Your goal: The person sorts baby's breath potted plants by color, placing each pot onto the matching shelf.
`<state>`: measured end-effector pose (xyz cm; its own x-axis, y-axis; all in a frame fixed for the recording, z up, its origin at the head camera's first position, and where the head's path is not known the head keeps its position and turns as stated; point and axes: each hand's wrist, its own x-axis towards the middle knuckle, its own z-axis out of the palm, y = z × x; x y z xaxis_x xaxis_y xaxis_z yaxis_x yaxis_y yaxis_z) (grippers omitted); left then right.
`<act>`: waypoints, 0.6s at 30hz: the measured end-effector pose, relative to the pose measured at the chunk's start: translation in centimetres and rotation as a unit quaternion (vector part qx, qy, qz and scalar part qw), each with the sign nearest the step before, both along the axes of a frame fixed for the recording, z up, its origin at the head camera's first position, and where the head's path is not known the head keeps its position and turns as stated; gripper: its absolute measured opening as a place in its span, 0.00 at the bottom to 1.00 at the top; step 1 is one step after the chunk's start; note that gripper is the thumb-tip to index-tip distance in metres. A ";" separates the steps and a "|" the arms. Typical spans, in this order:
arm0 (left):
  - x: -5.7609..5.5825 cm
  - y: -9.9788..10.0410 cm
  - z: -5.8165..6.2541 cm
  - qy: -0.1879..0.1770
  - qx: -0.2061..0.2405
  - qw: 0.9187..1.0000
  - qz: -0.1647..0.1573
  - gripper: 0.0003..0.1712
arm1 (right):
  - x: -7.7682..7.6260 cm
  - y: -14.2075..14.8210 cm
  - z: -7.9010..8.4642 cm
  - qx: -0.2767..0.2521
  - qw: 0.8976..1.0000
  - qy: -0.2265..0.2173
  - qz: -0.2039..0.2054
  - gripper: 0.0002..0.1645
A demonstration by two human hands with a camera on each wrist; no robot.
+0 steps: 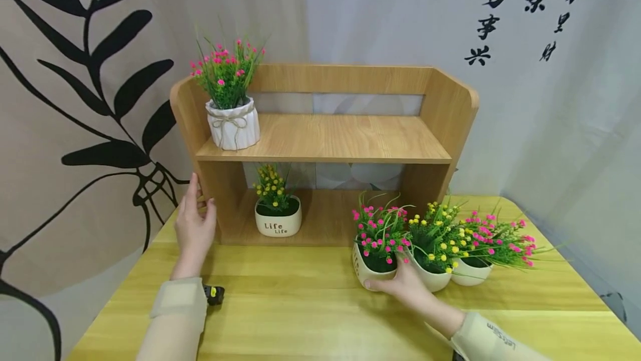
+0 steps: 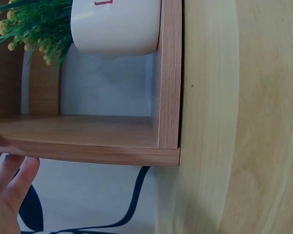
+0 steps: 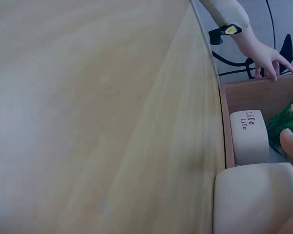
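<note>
Two pale sleeves [image 1: 175, 316] are lying nearest, over the near part of one wooden table [image 1: 280, 316], where one two-tier shelf unit [image 1: 340, 136] is standing towards the far edge. Five potted plants are showing in the head view, three with pink flowers and two with yellow. One pink plant in a white tied pot [image 1: 231, 105] is standing at the upper board's left end; one yellow plant in a "Life" pot [image 1: 277, 205] is sitting towards the lower board's left end. The right hand [image 1: 408, 283] is gripping a second pink plant [image 1: 376, 238] by its pot, just before the right end of the lower board's front edge; whether its base is touching the table, one cannot tell. Just beyond it, towards the table's right edge, another yellow plant [image 1: 435, 244] and the third pink plant [image 1: 493, 244] are standing side by side. The left hand [image 1: 196, 230] is pinching the unit's left side panel, and the left wrist view is showing its fingers [image 2: 20, 183] pressing the outer face. Only the right wrist view is showing the gripped pot's plain face.
</note>
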<state>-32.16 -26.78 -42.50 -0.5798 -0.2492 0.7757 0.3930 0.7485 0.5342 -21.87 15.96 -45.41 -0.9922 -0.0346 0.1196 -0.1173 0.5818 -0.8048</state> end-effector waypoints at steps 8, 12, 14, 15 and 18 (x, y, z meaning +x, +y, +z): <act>0.2 0.1 -0.4 -0.004 -0.003 1.000 0.006 0.43 | -1.1 -0.9 -1.0 -0.026 0.999 0.038 0.013 0.60; 0.1 0.1 -0.2 -0.007 -0.007 1.000 0.002 0.46 | -1.4 -0.9 -1.1 0.002 0.999 0.052 0.016 0.60; 0.0 0.0 -0.2 0.002 -0.009 1.000 0.000 0.47 | -1.5 -1.0 -1.0 0.021 0.998 0.051 0.012 0.60; -0.1 -0.1 -0.2 0.007 -0.010 1.000 0.000 0.47 | -1.6 -1.1 -0.9 0.030 0.998 0.051 0.010 0.59; -0.2 -0.4 -0.4 0.017 -0.010 1.000 0.000 0.47 | -1.7 -1.4 -0.6 0.062 0.998 0.032 0.000 0.58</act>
<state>-32.39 -27.19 -42.88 -0.5529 -0.2330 0.8000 0.4111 0.7588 0.5052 -23.59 14.54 -46.05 -0.9825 -0.0527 0.1785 -0.1666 0.6758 -0.7180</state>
